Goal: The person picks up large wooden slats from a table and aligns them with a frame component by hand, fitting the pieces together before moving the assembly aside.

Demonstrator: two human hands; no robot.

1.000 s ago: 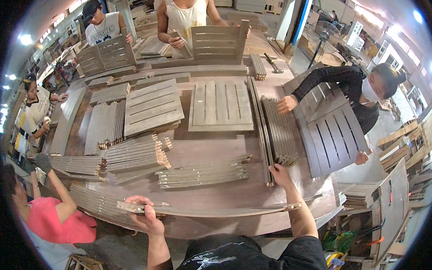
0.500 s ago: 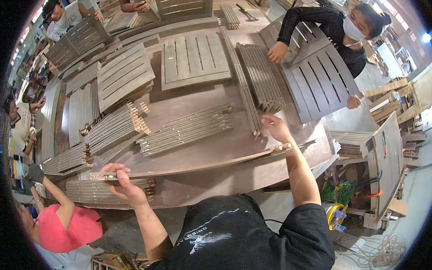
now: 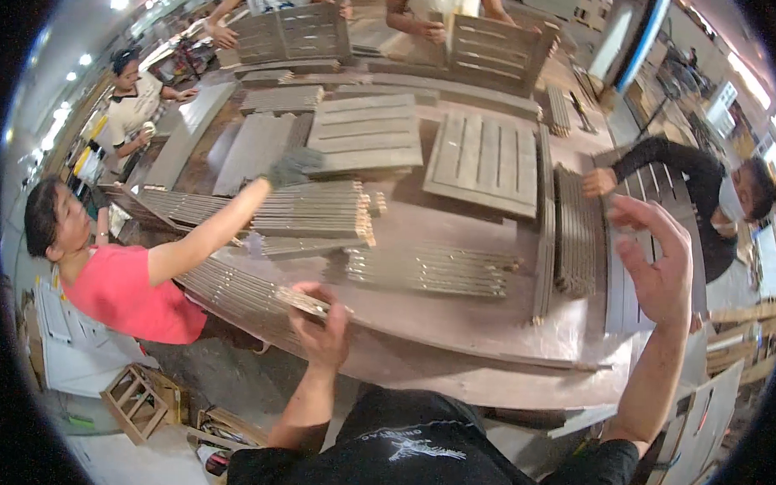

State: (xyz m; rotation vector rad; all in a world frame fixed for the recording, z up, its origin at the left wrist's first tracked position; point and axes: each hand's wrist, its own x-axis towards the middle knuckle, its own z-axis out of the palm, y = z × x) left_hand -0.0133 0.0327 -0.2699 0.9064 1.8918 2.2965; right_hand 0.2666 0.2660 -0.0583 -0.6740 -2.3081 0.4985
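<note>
My left hand [image 3: 323, 336] is closed around the near end of wooden slats [image 3: 299, 300] at the table's front edge; how many it grips I cannot tell. A long thin wooden strip [image 3: 487, 355] runs right from beside that hand along the front of the table; whether it is part of what I hold is unclear. My right hand [image 3: 659, 265] is raised at the right, fingers loosely bent and apart, nothing in it. Beneath and beside it lies a grey slatted panel [image 3: 630, 289]. A bundle of narrow slats [image 3: 430, 271] lies in front of me.
Two slatted panels [image 3: 485, 160] [image 3: 366, 132] and stacks of slats [image 3: 321, 208] cover the table [image 3: 451, 381]. A co-worker in pink [image 3: 130, 289] reaches a gloved hand [image 3: 295, 167] in from the left. Another in black [image 3: 673, 163] works at the right; others stand across.
My right hand has left the strip's far end and risen to the right. My left hand still grips its end. The pink-clad co-worker now reaches over the slats. The view has turned.
</note>
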